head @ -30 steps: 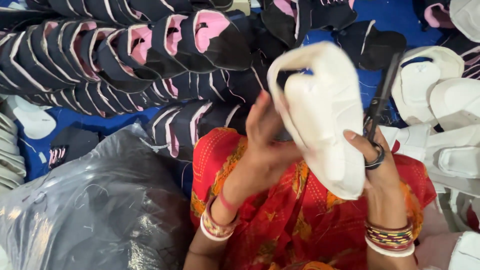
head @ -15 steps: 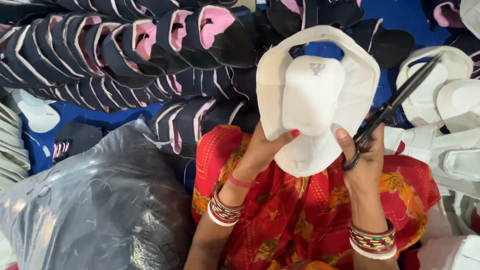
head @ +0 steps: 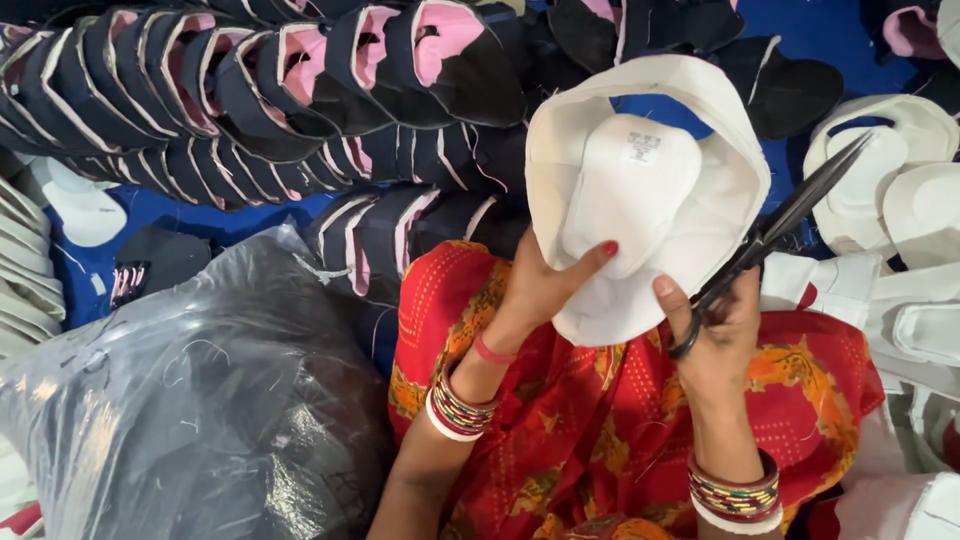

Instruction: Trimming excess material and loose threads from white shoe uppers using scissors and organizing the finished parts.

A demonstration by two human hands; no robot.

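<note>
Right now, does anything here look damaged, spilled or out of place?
Nothing stands out. The left hand holds the white padded piece up, the right hand holds dark scissors beside its edge. The black and pink pieces lie in overlapping rows, and the grey plastic bag sits crumpled at the left.
</note>
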